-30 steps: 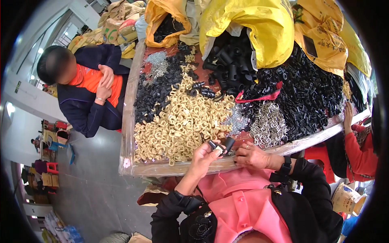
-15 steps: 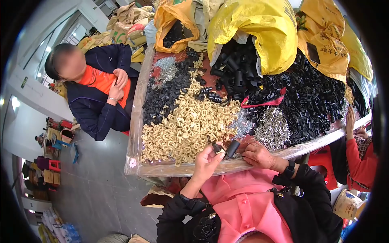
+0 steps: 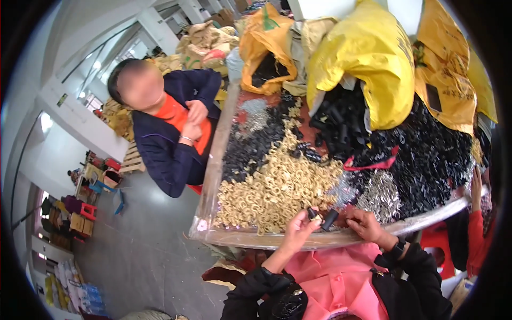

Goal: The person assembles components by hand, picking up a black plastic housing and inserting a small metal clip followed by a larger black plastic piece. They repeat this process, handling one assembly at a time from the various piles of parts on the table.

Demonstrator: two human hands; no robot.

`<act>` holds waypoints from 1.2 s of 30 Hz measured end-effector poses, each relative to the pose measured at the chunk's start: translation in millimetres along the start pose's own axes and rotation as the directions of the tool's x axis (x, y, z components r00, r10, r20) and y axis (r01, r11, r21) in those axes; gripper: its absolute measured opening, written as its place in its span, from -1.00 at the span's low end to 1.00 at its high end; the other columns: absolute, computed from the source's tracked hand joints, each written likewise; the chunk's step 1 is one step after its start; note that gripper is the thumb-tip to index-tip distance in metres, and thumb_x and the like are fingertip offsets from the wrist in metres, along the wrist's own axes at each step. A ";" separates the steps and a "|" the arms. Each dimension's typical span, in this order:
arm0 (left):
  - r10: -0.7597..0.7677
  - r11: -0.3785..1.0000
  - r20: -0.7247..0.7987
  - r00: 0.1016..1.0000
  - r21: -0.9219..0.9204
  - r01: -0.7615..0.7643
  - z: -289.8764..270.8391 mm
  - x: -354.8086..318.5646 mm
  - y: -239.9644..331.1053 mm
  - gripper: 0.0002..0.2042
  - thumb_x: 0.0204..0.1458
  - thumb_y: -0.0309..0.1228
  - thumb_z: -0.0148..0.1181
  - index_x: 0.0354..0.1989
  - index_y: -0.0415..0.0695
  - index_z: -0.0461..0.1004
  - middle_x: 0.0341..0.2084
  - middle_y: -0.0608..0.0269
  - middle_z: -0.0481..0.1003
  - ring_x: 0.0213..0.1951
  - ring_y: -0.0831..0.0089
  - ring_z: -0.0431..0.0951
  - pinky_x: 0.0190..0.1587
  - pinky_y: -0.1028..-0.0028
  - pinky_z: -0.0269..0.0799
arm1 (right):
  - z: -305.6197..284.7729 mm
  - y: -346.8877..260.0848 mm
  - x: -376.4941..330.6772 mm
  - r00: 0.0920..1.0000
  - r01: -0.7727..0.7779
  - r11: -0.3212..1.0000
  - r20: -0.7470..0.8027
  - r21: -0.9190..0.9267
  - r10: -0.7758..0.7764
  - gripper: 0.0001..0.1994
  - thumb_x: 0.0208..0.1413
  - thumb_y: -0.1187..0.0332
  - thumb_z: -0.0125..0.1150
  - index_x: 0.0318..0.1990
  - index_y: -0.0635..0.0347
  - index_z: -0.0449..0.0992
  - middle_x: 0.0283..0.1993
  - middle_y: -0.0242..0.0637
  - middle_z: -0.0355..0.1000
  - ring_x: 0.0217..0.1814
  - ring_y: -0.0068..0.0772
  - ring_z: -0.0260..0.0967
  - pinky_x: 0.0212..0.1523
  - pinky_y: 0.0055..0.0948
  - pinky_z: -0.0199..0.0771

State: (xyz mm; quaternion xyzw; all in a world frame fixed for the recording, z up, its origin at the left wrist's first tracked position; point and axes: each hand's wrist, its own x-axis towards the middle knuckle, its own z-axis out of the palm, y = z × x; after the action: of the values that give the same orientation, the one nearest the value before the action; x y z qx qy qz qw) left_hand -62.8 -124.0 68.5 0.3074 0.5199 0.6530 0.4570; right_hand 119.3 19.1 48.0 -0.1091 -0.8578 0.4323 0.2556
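Over the table's near edge, my left hand [image 3: 300,230] is closed on a small black plastic fitting [image 3: 312,213], with a beige bit showing at the fingertips. A black tube [image 3: 329,218] sits just right of those fingers; whether the hand holds it too is unclear. My right hand [image 3: 366,225], with a dark watch [image 3: 398,247] on its wrist, has its fingers curled together beside the tube. What they pinch, if anything, is too small to make out. Beige ring-shaped clips [image 3: 272,192] are heaped beyond my left hand, and metal clips [image 3: 380,196] beyond my right.
Black plastic parts [image 3: 426,170] cover the table's right side. A yellow sack [image 3: 368,58] spills black tubes at the back, and a phone [image 3: 433,98] rests on an orange sack. Another person [image 3: 165,125] sits at the left edge; a red sleeve [image 3: 476,240] shows at the right.
The whole view has shifted, so the table appears farther right and lower. My right hand's fingers have curled in more; my left hand still holds the black fitting.
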 end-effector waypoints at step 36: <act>-0.166 0.920 0.246 0.955 -0.311 0.240 30.2 -3.4 4.5 -0.63 0.08 -0.31 -0.07 0.04 -0.22 0.21 -0.26 0.33 0.39 -0.30 0.62 0.41 -0.31 0.61 0.40 | 18.1 -35.0 34.4 0.939 0.285 0.950 -0.161 -0.130 -0.304 -0.68 -0.23 0.26 0.27 -0.30 0.19 0.41 -0.51 -0.31 0.29 -0.51 -0.39 0.26 -0.46 -0.49 0.26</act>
State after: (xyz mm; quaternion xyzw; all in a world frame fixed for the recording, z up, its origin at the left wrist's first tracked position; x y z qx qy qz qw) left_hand -36.3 -115.3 81.2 0.2373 0.3774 0.6440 0.6217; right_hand 81.8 -0.3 78.8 -0.0310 -0.8593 0.3322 0.3876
